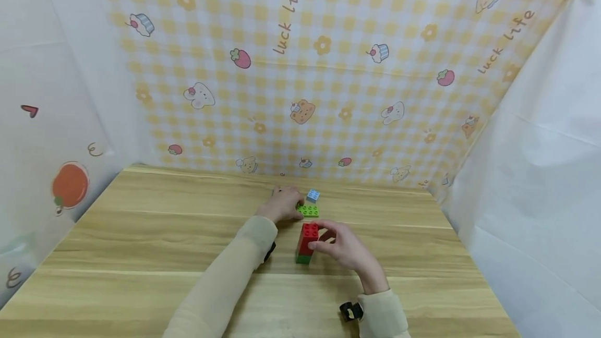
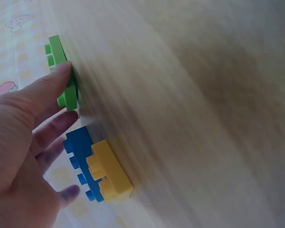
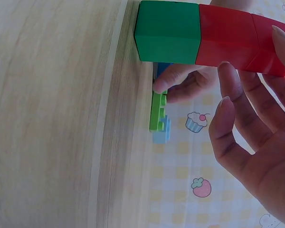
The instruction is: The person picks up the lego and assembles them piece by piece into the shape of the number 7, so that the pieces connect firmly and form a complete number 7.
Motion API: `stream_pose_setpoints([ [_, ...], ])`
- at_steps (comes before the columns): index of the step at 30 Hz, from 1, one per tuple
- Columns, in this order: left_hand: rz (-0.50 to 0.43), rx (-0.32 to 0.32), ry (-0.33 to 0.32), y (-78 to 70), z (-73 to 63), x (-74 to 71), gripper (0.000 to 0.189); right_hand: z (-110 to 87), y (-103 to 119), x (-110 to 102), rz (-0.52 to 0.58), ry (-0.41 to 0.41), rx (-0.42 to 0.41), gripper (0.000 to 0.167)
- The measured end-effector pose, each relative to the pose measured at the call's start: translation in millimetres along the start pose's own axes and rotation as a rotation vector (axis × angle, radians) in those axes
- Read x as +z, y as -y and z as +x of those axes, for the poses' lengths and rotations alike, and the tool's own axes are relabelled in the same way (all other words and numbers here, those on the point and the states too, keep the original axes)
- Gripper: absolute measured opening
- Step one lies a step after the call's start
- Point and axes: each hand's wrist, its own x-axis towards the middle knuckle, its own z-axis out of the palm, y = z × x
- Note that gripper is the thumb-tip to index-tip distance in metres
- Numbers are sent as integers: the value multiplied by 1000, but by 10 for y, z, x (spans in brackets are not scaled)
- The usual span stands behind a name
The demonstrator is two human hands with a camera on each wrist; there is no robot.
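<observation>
Near the back of the table my left hand (image 1: 283, 204) pinches one end of a flat light green brick (image 1: 310, 211), its thumb on the brick in the left wrist view. Close to that hand's other fingers lie a blue brick (image 2: 80, 154) and a yellow brick (image 2: 108, 170), touching each other. My right hand (image 1: 346, 246) holds the upper part of an upright stack, with thumb and finger on its red bricks (image 3: 228, 35). A dark green block (image 3: 168, 33) forms the stack's bottom and stands on the table.
A small light blue brick (image 1: 313, 195) sits just behind the light green one. The wooden table (image 1: 141, 233) meets a yellow checked cloth (image 1: 263, 93) at the back. White sheets (image 1: 540, 213) hang at both sides.
</observation>
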Motion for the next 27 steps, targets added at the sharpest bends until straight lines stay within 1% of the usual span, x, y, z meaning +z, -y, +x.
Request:
stream_pose_setpoints([
  [3, 5, 22, -3, -8, 15, -5, 18, -1, -2, 5, 1, -1, -1, 44],
  [6, 7, 49, -19, 0, 10, -13, 17, -2, -10, 5, -1, 0, -3, 44],
  [9, -47, 66, -47, 9, -20, -38, 22, -2, -2, 4, 4, 3, -5, 45],
  [12, -142, 60, -65, 6, -74, -88, 36, -3, 10, -2, 4, 2, -5, 44],
  [15, -226, 55, -77, 11, -131, -132, 40, -3, 10, -2, 5, -4, 5, 43],
  [22, -308, 63, -134, 53, -267, -185, 39, 4, -9, -15, -10, -14, 8, 39],
  [27, -352, 102, -196, 82, -383, -229, 38, 8, -13, -13, -10, -15, 7, 37],
])
